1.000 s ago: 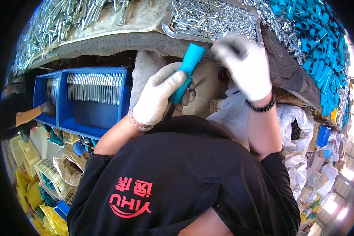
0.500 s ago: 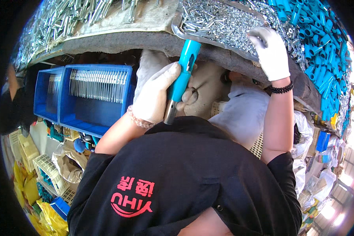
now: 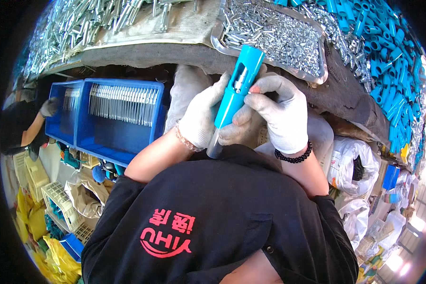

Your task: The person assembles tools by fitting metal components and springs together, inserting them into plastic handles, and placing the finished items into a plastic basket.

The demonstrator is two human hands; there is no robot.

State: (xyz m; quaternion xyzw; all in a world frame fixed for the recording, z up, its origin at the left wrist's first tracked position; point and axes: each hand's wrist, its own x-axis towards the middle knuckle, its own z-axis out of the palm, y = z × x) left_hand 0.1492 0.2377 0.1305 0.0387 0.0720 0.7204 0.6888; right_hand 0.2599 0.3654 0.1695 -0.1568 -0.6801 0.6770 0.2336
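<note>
My left hand (image 3: pixel 199 116), in a white glove, is wrapped round a teal tube (image 3: pixel 229 108) held at a tilt in front of my chest. A shiny metal rod (image 3: pixel 215 146) sticks out of the tube's lower end. Near the upper end, a long slot in the wall shows a silvery metal part (image 3: pixel 241 79) inside. My right hand (image 3: pixel 286 118), gloved too, is closed in a pinch beside that slot, with thumb and forefinger together at its edge. A reddish patch shows on a fingertip. Whatever small thing the pinch may hold is hidden.
Ahead, a metal tray (image 3: pixel 325 71) of small metal pieces lies on the cloth-covered bench (image 3: pixel 189 41). Metal rods (image 3: pixel 94 23) are heaped far left, teal tubes (image 3: pixel 388 61) far right. A blue crate (image 3: pixel 116 139) holds hanging metal strips; another person's gloved hand (image 3: pixel 48 107) is near it.
My right hand has come from over the tray's small pieces down and left to the tube. The tube has turned, so its slot now faces up. Another person's gloved hand has appeared by the crates.
</note>
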